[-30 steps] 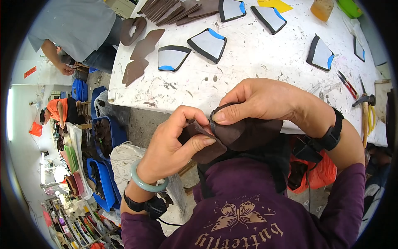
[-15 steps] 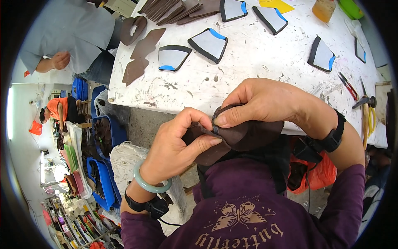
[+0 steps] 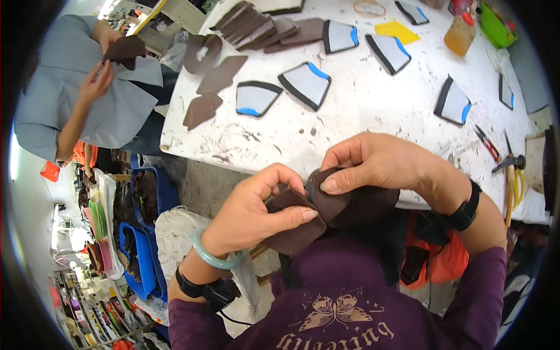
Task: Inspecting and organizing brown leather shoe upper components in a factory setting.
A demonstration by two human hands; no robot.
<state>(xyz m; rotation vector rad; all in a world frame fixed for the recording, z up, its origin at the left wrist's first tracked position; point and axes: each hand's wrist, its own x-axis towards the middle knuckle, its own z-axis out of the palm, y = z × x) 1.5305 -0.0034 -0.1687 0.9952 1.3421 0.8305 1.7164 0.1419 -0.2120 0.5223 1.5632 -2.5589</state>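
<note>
Over my lap, in front of the table's near edge, both hands grip dark brown, leather-like material. My left hand pinches a flat flap between its thumb and curled fingers. In my right hand is a rounded, folded piece, its edge pressed under the thumb. The two brown parts meet between my hands; whether they are joined there I cannot tell. Fingers hide much of the meeting edge.
On the white table lie several grey panels with black and blue edging. Brown cut pieces are at its left, scissors at its right. A co-worker stands at the left holding a brown piece. Blue bins stand below.
My hands have moved slightly downward, and the left flap is turned more open to view. At the left, the co-worker has shifted nearer, with a brown piece now visible in hand.
</note>
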